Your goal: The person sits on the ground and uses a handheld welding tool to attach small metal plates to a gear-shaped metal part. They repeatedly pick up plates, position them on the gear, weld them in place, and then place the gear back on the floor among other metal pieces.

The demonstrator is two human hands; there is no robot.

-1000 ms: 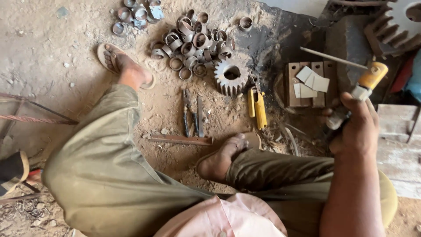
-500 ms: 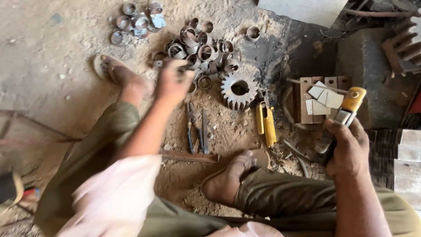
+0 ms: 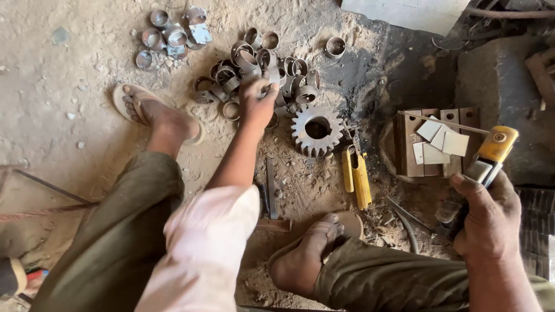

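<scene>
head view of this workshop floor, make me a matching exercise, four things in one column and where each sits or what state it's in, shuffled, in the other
Things:
1. left hand
2. right hand
3. toothed gear
4. yellow-handled pliers

Places or states:
A. lying flat on the dirt, hole upward, beside the ring pile
B. gripping a tool with a yellow handle
C. lying on the ground just below the gear
D. reaching into the pile of metal rings

Pairs: 1-D, 2-B, 3-A, 4-C
</scene>
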